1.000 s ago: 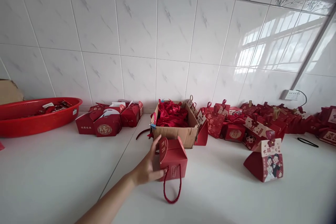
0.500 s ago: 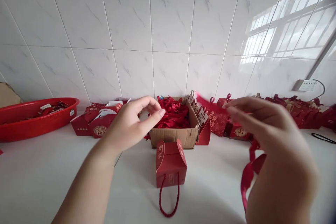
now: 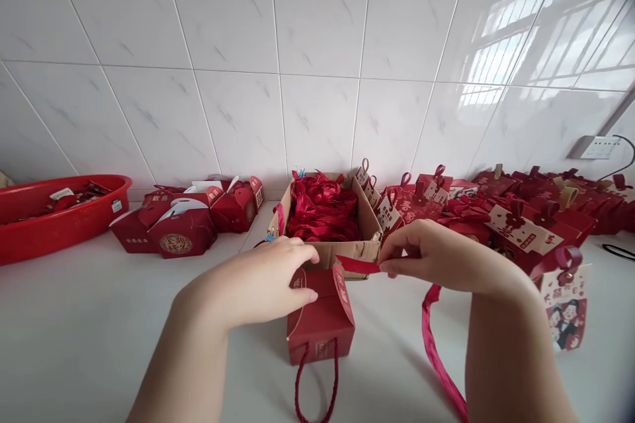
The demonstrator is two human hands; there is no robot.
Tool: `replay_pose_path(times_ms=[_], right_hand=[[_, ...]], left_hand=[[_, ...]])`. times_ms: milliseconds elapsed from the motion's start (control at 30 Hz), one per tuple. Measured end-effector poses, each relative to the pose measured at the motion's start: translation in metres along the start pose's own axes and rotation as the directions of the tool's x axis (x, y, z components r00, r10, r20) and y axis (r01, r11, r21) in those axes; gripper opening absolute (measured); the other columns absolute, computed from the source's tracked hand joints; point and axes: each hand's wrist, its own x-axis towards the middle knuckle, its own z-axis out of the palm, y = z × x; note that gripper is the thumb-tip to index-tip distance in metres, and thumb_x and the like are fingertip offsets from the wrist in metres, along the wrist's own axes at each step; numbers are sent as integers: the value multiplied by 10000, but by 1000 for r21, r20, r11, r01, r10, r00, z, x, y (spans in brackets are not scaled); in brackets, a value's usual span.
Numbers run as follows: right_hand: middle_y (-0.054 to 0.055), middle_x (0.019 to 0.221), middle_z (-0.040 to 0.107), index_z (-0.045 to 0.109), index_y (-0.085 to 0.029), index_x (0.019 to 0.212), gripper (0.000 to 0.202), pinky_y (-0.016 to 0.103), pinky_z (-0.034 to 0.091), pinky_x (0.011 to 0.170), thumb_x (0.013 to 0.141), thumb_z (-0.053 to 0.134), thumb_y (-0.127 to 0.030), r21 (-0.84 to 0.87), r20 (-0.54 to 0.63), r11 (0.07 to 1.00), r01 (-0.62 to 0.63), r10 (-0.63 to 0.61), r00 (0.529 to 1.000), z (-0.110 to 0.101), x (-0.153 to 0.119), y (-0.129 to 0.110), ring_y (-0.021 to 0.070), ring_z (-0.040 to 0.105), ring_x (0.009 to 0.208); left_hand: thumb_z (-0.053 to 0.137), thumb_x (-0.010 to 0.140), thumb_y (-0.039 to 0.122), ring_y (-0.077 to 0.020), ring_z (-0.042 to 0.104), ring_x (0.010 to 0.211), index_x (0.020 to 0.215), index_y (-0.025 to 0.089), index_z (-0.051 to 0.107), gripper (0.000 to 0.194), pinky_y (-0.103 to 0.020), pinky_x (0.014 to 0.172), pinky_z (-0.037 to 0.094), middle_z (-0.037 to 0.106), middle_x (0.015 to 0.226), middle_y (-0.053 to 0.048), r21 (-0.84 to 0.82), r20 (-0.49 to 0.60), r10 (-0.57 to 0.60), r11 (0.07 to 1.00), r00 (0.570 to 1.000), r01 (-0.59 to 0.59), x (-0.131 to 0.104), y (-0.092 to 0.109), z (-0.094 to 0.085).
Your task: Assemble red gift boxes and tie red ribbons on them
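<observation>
A small red gift box [image 3: 322,322] stands on the white counter in front of me, its twisted rope handle [image 3: 297,396] lying toward me. My left hand [image 3: 278,275] is at the box's upper left, thumb and fingers apart with nothing between them; whether it touches the box I cannot tell. To the right of the box, my right hand [image 3: 421,254] pinches a red ribbon [image 3: 357,266] near one end. That end points left over the box's top right corner. The ribbon's long tail hangs below the hand and runs toward me along the counter.
Behind the gift box stands a cardboard carton [image 3: 373,225] full of red ribbons [image 3: 325,201]. Left are several red boxes [image 3: 183,228] and a red plastic basin [image 3: 74,228]. Many tagged red boxes [image 3: 536,211] crowd the right. A power socket [image 3: 598,147] is on the tiled wall.
Both hands have moved down toward the gift box. My right hand has brought the ribbon end left and lower. The view has shifted, showing more tagged boxes at the right.
</observation>
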Motion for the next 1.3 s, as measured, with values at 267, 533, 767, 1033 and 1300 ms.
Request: replay_pose_path(times_ms=[267,533,767,1033,1300], right_hand=[[-1,766,699,725,-225,821,170,256,454,598,845,593,-330,48,42,999,10,-12,999,-5,-10,4,147,582,677],[20,823,708,725,-232,876,218,267,488,637,870,590,-403,64,-41,996,56,-54,998,-7,-19,5,161,618,717],[12,764,664,621,-223,1037,261,240,455,564,865,605,-418,141,-63,988,56,-48,997,-4,-18,2,139,576,663],[62,1181,645,594,-249,1254,411,304,518,825,898,566,-454,270,11,941,202,-213,977,8,7,-5,194,619,995],[58,1008,702,667,-204,1130,344,303,534,796,905,556,-439,361,11,907,215,-235,972,9,13,-6,185,659,903]], left_hand=[[502,854,369,-269,641,983,1250,347,582,404,-321,699,461,617,1263,-40,26,85,14,1000,996,-16,10,12,5],[340,958,462,-149,535,648,809,222,561,359,-277,542,358,604,822,-9,-85,-119,151,983,981,-161,21,27,8],[388,949,342,-96,342,500,638,198,352,344,-277,460,260,434,609,33,-159,-144,237,953,961,-259,18,36,7],[373,969,336,-86,370,515,656,194,347,344,-254,457,275,448,631,41,-248,-143,228,934,963,-258,17,40,7],[337,980,330,-101,420,546,694,198,411,323,-268,520,317,485,652,37,-199,-234,227,941,945,-275,14,40,6]])
